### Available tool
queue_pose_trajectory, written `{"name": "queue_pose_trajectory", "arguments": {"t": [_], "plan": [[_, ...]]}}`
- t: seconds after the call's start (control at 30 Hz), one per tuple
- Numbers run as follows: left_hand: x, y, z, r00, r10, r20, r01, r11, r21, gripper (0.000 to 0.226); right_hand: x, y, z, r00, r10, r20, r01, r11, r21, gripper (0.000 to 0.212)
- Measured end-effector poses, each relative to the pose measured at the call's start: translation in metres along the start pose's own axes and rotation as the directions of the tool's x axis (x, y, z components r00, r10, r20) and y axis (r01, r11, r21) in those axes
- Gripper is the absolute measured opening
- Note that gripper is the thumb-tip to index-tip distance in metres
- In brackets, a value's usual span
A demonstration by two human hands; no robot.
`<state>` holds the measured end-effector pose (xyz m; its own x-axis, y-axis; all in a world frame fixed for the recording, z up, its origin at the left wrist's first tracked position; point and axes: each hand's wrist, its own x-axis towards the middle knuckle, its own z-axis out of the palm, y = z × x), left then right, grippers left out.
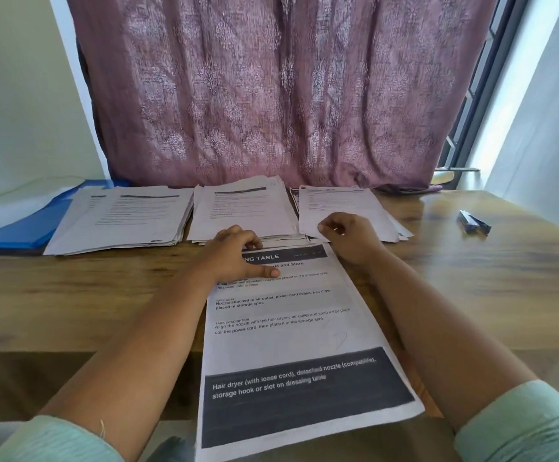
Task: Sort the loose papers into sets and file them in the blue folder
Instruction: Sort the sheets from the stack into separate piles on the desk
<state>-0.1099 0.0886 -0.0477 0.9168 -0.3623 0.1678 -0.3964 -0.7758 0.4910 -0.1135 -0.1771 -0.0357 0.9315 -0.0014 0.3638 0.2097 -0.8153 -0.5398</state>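
A printed sheet (288, 331) headed "TABLE" lies lengthwise before me and overhangs the table's near edge. My left hand (234, 253) grips its top left corner, thumb pressed on the print and fingers curled at the top edge. My right hand (348, 238) hovers by the sheet's top right corner, over the near edge of the right pile, fingers curled with nothing visible in them. Three paper piles lie along the back: left pile (118, 218), middle pile (244, 208), right pile (341, 205). The blue folder (14, 228) lies open at far left, partly under the left pile.
A small dark stapler (474, 223) lies on the wooden table (471, 278) to the right. A mauve patterned curtain (271, 95) hangs behind the piles, with a barred window (481, 95) at its right. Bare wood shows on both sides of the sheet.
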Motion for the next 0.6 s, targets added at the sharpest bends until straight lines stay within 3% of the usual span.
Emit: {"name": "queue_pose_trajectory", "arguments": {"t": [0.13,0.27,0.6], "plan": [[-0.004,0.001,-0.001,0.999,-0.025,-0.032,0.025,1.000,0.000,0.091,-0.009,-0.007,0.007,0.997,-0.063,0.054,0.066,0.996,-0.057,0.015],[-0.008,0.003,-0.002,0.998,-0.034,-0.057,0.037,0.998,0.056,0.101,-0.014,-0.007,0.008,0.998,-0.004,0.061,0.003,1.000,0.011,0.017],[-0.005,0.000,0.000,0.997,0.035,-0.068,-0.038,0.998,-0.048,0.064,-0.019,-0.002,0.002,0.991,0.100,0.087,-0.119,0.963,0.243,0.036]]}}
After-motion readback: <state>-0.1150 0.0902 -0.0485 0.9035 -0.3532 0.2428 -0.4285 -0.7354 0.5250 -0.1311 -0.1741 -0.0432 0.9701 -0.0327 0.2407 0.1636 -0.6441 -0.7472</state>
